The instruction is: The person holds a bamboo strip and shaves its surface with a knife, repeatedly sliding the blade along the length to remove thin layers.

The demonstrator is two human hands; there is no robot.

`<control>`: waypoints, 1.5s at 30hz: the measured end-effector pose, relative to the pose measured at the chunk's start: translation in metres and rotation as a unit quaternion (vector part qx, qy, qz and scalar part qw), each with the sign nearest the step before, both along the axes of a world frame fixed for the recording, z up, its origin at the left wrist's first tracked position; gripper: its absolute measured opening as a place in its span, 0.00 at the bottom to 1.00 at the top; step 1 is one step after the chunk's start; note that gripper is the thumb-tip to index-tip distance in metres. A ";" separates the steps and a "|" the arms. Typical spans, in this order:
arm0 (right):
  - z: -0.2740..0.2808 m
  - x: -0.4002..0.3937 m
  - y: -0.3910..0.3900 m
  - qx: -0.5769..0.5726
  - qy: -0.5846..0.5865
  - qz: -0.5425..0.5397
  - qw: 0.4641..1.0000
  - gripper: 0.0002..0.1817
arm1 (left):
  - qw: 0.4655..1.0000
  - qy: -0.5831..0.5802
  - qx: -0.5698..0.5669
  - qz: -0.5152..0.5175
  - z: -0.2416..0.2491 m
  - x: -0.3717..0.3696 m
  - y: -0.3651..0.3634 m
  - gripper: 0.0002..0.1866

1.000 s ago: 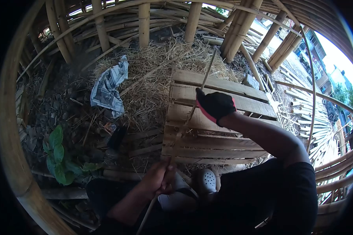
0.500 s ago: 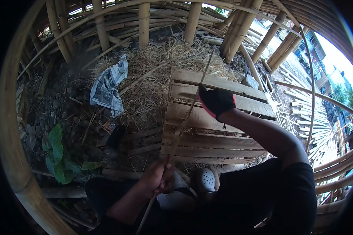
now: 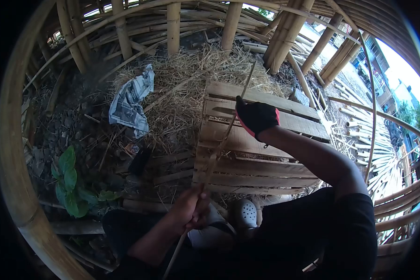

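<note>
A long thin bamboo strip (image 3: pixel 216 158) runs slantwise from below my left hand up past my right. My left hand (image 3: pixel 190 208) is bare and closed round its lower part, above my knee. Farther up, my right hand (image 3: pixel 258 117), in a black glove with red edging, is closed on a knife (image 3: pixel 224 110). The narrow blade points left across the strip; its handle is hidden in the glove. My gloved thumb lies along the strip. Beneath both strip and glove is a slatted wooden pallet (image 3: pixel 261 179).
Crumpled newspaper (image 3: pixel 128 105) lies on straw (image 3: pixel 177 100) left of the pallet. A leafy plant (image 3: pixel 70 182) grows at lower left. Bamboo posts (image 3: pixel 173 28) and stacked poles stand behind. A curved bamboo pole (image 3: pixel 14 163) edges the left side. My perforated clog (image 3: pixel 248 213) is below the pallet.
My right hand and the knife have shifted very slightly up along the strip. My left hand keeps its grip in nearly the same place. The view has moved slightly.
</note>
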State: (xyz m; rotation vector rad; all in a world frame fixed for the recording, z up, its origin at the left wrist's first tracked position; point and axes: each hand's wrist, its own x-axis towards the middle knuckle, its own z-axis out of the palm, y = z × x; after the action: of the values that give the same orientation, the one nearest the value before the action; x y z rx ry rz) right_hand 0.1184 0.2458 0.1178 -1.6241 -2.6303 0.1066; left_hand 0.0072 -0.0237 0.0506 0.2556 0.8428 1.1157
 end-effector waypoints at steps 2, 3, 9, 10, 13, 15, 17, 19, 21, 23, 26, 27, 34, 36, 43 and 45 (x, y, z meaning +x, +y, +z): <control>0.001 0.002 -0.023 -0.025 -0.054 0.027 0.998 0.35 | 1.000 -0.002 0.003 -0.003 0.000 0.000 0.001 0.19; -0.009 0.003 -0.038 0.035 -0.051 0.076 0.995 0.33 | 1.000 -0.006 0.004 -0.002 0.000 0.001 0.002 0.19; -0.019 0.009 -0.020 0.050 -0.088 0.101 0.990 0.25 | 1.000 -0.022 -0.017 -0.006 0.003 0.001 0.001 0.19; -0.014 0.011 -0.052 0.115 -0.102 0.186 0.970 0.24 | 1.000 -0.024 -0.015 -0.003 0.002 0.002 0.000 0.19; -0.018 0.008 -0.014 0.100 -0.124 0.170 0.972 0.25 | 0.999 -0.034 -0.016 -0.004 0.000 0.001 -0.004 0.19; -0.028 0.014 0.001 0.092 -0.102 0.162 0.977 0.25 | 1.000 -0.008 0.012 -0.013 -0.002 0.000 -0.001 0.18; -0.010 0.011 -0.041 0.071 -0.123 0.168 0.975 0.25 | 1.000 -0.009 0.011 -0.014 -0.004 -0.002 0.000 0.19; -0.007 0.012 -0.049 0.030 -0.089 0.174 0.980 0.24 | 1.000 -0.012 0.006 -0.017 -0.004 -0.001 -0.002 0.19; -0.005 0.011 -0.035 -0.020 -0.085 0.191 0.978 0.23 | 1.000 -0.003 -0.009 -0.019 -0.003 -0.001 0.001 0.20; -0.004 0.016 -0.024 -0.071 -0.083 0.209 0.972 0.22 | 1.000 -0.005 0.001 -0.020 -0.007 -0.001 0.003 0.20; -0.011 0.030 -0.011 -0.025 -0.112 0.363 0.925 0.22 | 1.000 -0.008 0.005 -0.024 -0.005 -0.002 0.002 0.20; -0.013 0.033 -0.007 -0.017 -0.069 0.404 0.912 0.22 | 1.000 -0.007 0.002 -0.026 -0.004 -0.003 0.002 0.20; -0.015 0.036 0.015 -0.321 0.122 0.347 0.873 0.27 | 1.000 -0.003 0.004 -0.025 -0.008 -0.003 0.002 0.20; -0.001 0.032 0.006 -0.313 0.065 0.323 0.891 0.28 | 1.000 -0.019 0.013 -0.019 -0.010 -0.004 0.002 0.20; 0.003 0.025 -0.002 -0.277 0.008 0.293 0.915 0.27 | 1.000 -0.015 0.007 -0.013 -0.011 -0.004 0.002 0.19; 0.013 0.026 -0.006 -0.317 0.029 0.256 0.913 0.24 | 1.000 0.017 0.009 -0.015 -0.012 -0.004 0.002 0.19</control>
State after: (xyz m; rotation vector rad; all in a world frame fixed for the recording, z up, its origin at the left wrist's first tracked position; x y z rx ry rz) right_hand 0.1443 0.2393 0.1312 -0.9202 -3.0795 1.1054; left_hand 0.0032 -0.0213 0.0390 0.3018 0.8563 1.0940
